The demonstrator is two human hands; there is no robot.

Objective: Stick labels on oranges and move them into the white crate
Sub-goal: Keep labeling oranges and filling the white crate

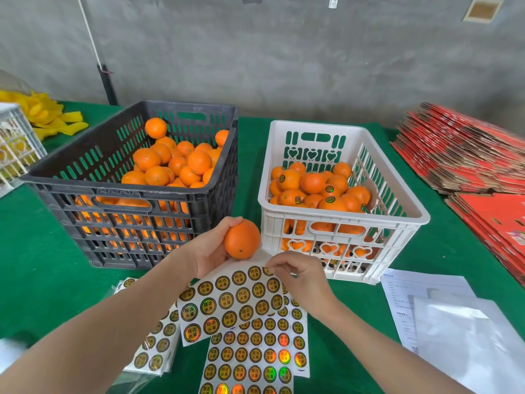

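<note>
1. Left hand: fingers grip an orange, held over the green surface in front of the gap between the black crate and the white crate.
2. Right hand: fingers pinch at the top edge of the label sheet, just below the orange.
3. White crate: labelled oranges inside.

Crates: three. The black crate is left of the white crate, and a pale crate sits farther left, cut off.
Held orange: one, just left of the white crate.
Oranges in crates: heaps, too piled to count; at least four in the white crate show labels.
Label sheets: three, in front of the white crate.
Hands: two, left hand and right hand.
Red cardboard stacks: two, right of the white crate.
</note>
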